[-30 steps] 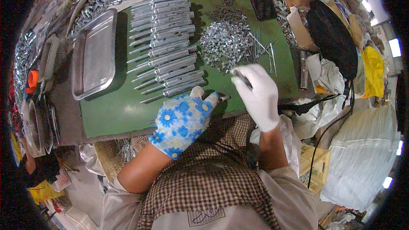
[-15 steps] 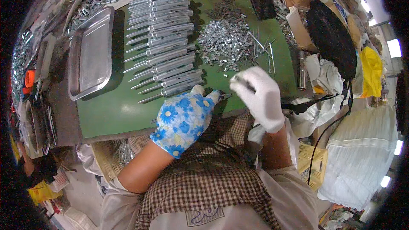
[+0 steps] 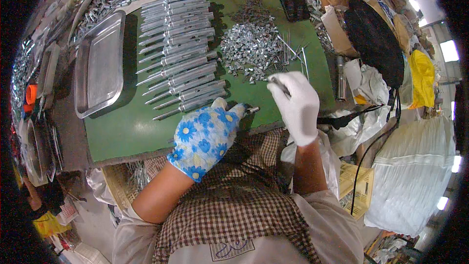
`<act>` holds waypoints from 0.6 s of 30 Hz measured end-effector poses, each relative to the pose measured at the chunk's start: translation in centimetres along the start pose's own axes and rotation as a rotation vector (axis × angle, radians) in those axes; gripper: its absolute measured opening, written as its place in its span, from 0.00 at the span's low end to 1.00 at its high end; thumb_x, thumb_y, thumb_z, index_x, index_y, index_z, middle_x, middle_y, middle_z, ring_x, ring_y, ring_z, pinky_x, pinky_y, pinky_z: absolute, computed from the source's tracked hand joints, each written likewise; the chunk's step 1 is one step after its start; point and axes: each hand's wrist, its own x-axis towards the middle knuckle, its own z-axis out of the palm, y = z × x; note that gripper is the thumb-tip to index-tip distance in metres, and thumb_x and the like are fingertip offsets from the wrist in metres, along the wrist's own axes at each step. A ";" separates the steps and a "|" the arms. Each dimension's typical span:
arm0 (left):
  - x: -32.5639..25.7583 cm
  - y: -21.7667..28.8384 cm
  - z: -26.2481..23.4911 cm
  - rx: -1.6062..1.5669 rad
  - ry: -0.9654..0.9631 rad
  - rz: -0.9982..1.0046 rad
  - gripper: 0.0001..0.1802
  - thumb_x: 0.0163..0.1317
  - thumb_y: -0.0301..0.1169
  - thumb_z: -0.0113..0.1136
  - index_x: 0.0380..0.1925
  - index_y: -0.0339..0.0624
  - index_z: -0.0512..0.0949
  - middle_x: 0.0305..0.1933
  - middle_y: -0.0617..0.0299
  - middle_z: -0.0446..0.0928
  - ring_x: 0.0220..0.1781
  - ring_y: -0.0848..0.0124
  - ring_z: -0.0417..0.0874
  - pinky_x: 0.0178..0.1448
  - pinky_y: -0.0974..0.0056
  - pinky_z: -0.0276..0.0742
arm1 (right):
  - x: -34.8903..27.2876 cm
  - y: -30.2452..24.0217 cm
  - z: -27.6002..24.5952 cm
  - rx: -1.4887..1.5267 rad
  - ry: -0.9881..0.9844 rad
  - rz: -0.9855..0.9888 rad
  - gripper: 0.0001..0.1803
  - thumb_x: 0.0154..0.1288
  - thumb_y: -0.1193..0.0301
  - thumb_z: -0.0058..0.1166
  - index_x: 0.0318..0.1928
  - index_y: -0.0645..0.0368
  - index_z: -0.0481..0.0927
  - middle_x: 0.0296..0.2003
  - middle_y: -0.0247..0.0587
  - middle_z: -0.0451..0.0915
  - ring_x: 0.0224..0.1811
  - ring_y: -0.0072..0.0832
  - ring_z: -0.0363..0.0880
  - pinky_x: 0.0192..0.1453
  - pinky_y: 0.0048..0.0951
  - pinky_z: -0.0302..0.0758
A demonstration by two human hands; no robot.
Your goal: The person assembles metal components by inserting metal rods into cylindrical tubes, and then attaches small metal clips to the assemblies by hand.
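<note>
Green mat (image 3: pixel 146 127) as landmark. Steel tray (image 3: pixel 100 63) on mat's left edge, nothing visible inside. Row of long metal rods (image 3: pixel 181 44) right of tray, laid parallel. Heap of small shiny metal parts (image 3: pixel 251 49) at mat centre-right. Left hand (image 3: pixel 205 134), blue flowered glove, at mat's near edge, fingers closed on short metal piece (image 3: pixel 252 110), mostly hidden. Right hand (image 3: pixel 295 105), white glove, pinches thin pin (image 3: pixel 278 82). Black bag (image 3: pixel 373 39) beyond mat's right edge, contents unseen.

Single head fisheye, looking steeply down, close over green bench (image 3: pixel 132 132).
</note>
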 end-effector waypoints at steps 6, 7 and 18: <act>0.0 -0.3 0.2 0.001 0.018 0.003 0.17 0.55 0.32 0.57 0.48 0.51 0.78 0.33 0.58 0.73 0.28 0.65 0.80 0.29 0.60 0.76 | 0.5 0.5 0.8 -0.084 -0.001 0.046 0.07 0.52 0.71 0.64 0.32 0.56 0.80 0.29 0.40 0.77 0.31 0.39 0.78 0.34 0.33 0.74; 0.0 -0.2 0.2 0.001 0.018 0.000 0.17 0.55 0.32 0.57 0.48 0.51 0.78 0.33 0.58 0.73 0.28 0.65 0.80 0.29 0.60 0.76 | 0.2 0.5 0.6 -0.083 -0.004 0.044 0.07 0.52 0.71 0.64 0.32 0.56 0.80 0.29 0.40 0.77 0.31 0.39 0.78 0.34 0.33 0.74; 0.2 -0.2 -0.4 -0.056 -0.106 -0.068 0.20 0.55 0.34 0.59 0.50 0.55 0.76 0.38 0.57 0.74 0.31 0.59 0.81 0.32 0.57 0.78 | 0.0 -1.0 -0.4 0.131 -0.183 0.061 0.06 0.54 0.74 0.62 0.34 0.58 0.80 0.30 0.41 0.78 0.30 0.36 0.79 0.35 0.30 0.74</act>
